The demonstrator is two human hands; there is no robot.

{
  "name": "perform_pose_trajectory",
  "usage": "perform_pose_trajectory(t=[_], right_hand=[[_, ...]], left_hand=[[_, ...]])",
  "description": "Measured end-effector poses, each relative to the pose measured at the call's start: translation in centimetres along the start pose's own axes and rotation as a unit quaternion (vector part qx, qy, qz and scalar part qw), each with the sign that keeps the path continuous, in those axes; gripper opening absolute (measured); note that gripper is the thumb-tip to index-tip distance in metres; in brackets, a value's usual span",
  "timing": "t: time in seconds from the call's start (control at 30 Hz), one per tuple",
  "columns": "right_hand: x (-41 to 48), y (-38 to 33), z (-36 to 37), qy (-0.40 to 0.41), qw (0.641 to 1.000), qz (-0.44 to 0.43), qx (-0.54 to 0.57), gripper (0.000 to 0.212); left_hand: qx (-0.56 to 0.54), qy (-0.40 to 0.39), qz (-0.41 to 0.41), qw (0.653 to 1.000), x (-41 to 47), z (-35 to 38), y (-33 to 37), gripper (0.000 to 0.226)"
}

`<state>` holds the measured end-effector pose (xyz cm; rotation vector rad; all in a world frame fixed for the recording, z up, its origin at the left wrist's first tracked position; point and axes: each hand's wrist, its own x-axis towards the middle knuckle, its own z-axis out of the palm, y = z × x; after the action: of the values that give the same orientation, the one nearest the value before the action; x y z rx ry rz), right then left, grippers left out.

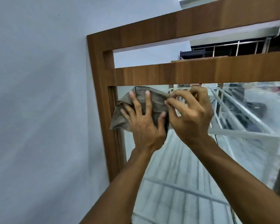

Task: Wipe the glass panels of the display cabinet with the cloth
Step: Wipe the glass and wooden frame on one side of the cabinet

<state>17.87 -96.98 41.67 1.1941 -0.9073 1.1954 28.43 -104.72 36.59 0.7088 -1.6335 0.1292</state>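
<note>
A grey-brown cloth (157, 101) is pressed flat against the upper left corner of the large glass panel (192, 167) of the wood-framed display cabinet (102, 97). My left hand (144, 120) lies spread over the cloth, palm against it, fingers pointing up. My right hand (191, 113) is just to its right, with thumb and fingertips pinching the cloth's upper right edge. The cloth's left part hangs over the inner edge of the frame. A narrower glass panel (145, 58) sits above the wooden crossbar (200, 72).
A pale blue-grey wall (39, 102) fills the left side, right up against the cabinet frame. The glass reflects white railings and a tiled floor. The frame's top rail (184, 25) runs across the upper right.
</note>
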Motion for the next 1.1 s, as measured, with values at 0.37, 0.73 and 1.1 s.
perform_pose_trajectory(t=[0.37,0.73,1.1], right_hand=[[-4.2,1.8,-3.5,-0.172,0.975,0.03,-0.138,0.057],[-4.0,1.7,-2.9,-0.181,0.975,0.01,-0.129,0.065],[-3.6,3.1,-4.3,-0.225,0.955,0.008,-0.192,0.071]], left_hand=[[0.067,0.011,-0.05,0.996,0.3,0.7,0.7,0.086],[0.142,0.033,0.015,0.989,0.8,0.1,-0.7,0.093],[0.049,0.01,0.071,0.996,0.2,2.0,3.1,0.085]])
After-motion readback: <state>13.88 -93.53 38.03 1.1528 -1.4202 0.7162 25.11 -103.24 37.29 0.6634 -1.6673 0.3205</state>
